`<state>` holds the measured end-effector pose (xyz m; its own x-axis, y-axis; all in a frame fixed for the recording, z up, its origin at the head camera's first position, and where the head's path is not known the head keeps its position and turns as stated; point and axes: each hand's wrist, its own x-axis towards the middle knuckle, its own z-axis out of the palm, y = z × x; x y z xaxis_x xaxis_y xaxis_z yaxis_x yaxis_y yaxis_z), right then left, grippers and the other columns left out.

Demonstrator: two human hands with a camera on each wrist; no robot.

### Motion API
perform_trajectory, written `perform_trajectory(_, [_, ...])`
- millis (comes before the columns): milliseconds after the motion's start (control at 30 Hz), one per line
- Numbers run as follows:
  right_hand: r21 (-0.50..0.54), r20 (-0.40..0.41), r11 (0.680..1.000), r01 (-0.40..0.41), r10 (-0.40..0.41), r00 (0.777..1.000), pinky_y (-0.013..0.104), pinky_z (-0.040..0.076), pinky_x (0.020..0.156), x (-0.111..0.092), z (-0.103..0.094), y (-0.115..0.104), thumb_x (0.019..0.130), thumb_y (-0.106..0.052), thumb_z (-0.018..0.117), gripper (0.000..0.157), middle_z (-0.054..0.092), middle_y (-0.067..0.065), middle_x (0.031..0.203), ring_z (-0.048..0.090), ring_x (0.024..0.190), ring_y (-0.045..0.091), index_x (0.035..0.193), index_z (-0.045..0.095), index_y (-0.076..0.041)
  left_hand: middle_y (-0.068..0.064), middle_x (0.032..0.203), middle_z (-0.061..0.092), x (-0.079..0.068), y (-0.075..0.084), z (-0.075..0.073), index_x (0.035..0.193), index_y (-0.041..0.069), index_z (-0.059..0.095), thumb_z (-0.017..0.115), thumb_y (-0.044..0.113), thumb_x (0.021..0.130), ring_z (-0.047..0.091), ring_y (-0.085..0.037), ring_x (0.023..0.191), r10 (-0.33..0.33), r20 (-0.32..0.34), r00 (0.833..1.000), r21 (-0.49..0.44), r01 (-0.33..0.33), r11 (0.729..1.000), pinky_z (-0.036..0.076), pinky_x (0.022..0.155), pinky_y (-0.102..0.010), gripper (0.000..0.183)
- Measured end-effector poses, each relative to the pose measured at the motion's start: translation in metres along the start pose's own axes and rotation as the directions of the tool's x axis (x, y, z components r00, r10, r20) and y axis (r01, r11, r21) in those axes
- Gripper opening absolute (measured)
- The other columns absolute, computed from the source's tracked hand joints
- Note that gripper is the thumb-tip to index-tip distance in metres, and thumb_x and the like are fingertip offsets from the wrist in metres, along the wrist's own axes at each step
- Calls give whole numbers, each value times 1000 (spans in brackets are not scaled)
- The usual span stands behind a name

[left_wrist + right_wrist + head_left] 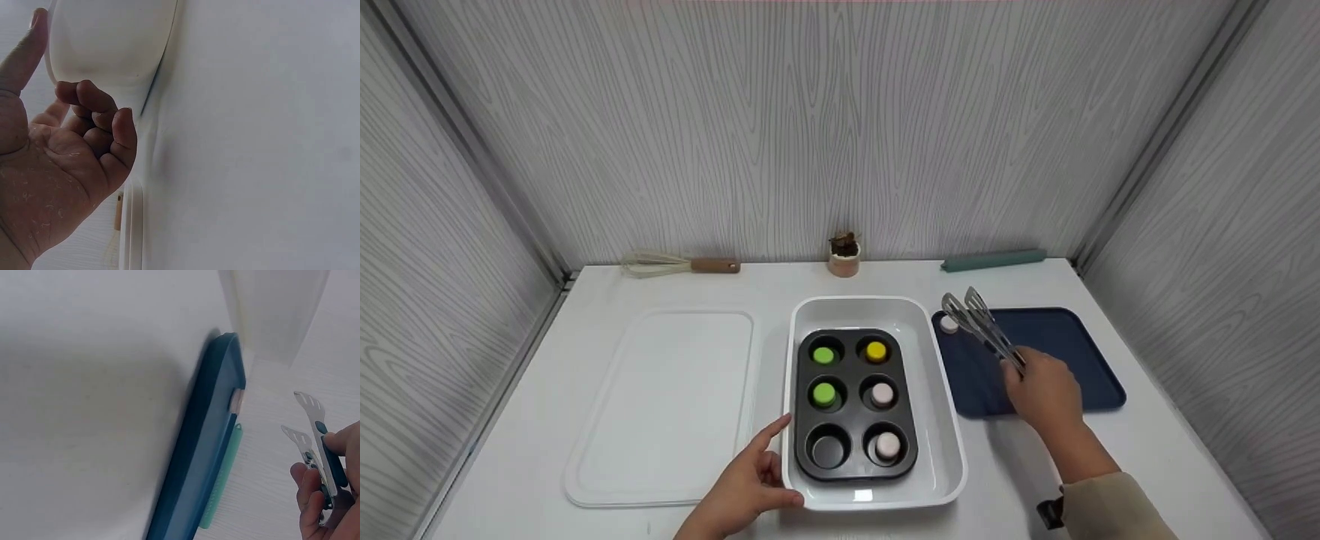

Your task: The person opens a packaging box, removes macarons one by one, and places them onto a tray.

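Note:
My right hand [1045, 390] grips metal tongs [997, 343] over the navy tray [1057, 360]. Their tips are spread apart, with nothing between them in the right wrist view. A pale round piece [948, 325] lies in the tray's far left corner, close to the tips. My left hand [744, 480] touches the near left corner of a white tub [941, 457] with thumb and index finger, its other fingers bent. Inside the tub stands a dark muffin pan [855, 416]. Its cups hold two green pieces [823, 394], a yellow piece [876, 352] and two pale pieces [883, 395]; the near left cup is bare.
A white board [667, 405] lies left of the tub. Along the back wall are a whisk [712, 265], a small potted plant [844, 262] and a green stick-shaped object [994, 260]. Grey wood-patterned walls enclose the table on the sides and back.

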<state>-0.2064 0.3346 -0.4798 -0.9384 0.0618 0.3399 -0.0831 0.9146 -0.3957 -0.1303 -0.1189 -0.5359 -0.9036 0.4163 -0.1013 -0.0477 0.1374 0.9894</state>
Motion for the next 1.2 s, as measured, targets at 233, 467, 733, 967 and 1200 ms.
perform_trajectory(233, [35,-88,995,93,-90,992,60,54,67,0,-2,-19,99,-13,74,24,73,22,93,69,76,39,114,74,5,-2,78,57,0,-2,0,169,6,21,93,3,77,55,-11,71,3,1,1000,-13,-3,1000,48,70,-23,116])
perform_trajectory(467, [87,-133,983,161,-149,980,56,54,65,-4,1,-39,96,-10,78,25,72,20,89,68,72,35,114,75,6,-2,78,57,-1,-1,0,169,6,22,93,2,77,54,-11,71,-6,-2,1000,-4,6,1000,48,69,-23,116])
perform_trajectory(733, [100,-112,977,190,-178,978,52,56,68,-10,3,-61,95,-13,81,26,71,15,88,68,73,30,115,77,4,-2,78,58,0,-2,0,169,6,21,93,3,77,54,-11,70,-9,-2,1000,5,9,1000,48,68,-23,116])
perform_trajectory(967, [109,-110,959,260,-249,962,52,58,71,-15,6,-76,91,-10,84,28,74,19,94,72,80,33,114,77,5,-1,78,56,0,-3,0,169,6,21,92,1,77,52,-10,70,-10,-6,1000,5,10,1000,46,69,-23,116])
perform_trajectory(1200, [119,-93,944,307,-297,950,49,59,70,-19,12,-85,89,-13,86,30,76,18,97,74,82,32,113,78,3,-1,78,56,-1,-2,1,168,6,22,92,1,76,51,-10,70,-10,-7,1000,-6,10,1000,46,69,-23,116])
